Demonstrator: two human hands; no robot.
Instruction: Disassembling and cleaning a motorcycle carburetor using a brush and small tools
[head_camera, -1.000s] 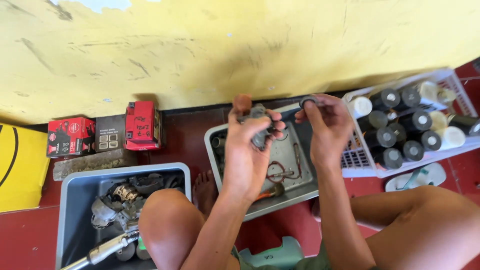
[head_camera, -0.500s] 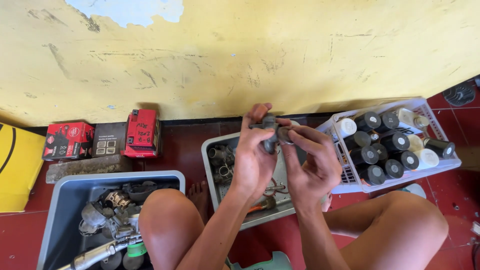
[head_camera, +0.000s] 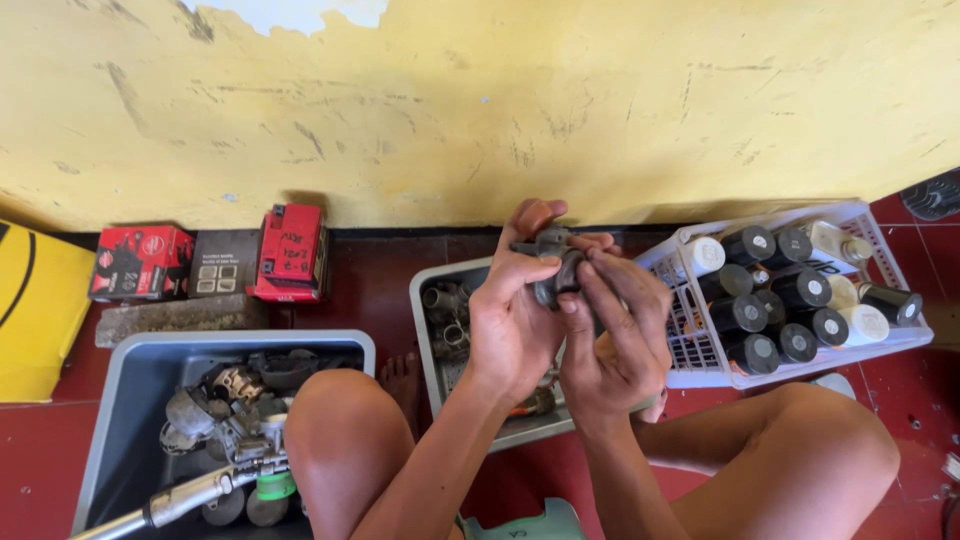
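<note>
Grey metal part (head_camera: 548, 268), small and greasy, sits at frame centre, pinched between both hands above the grey tray (head_camera: 430, 290). Left hand (head_camera: 510, 320) wraps it from below, fingers closed on the body; right hand (head_camera: 615, 335) presses fingertips against its round end, seemingly fitting or turning a piece. Step in hand looks like seating that piece; next calls for steady grip, fine twist. White basket (head_camera: 690, 345) of dark cans right; grey bin (head_camera: 130, 400) lower left.
</note>
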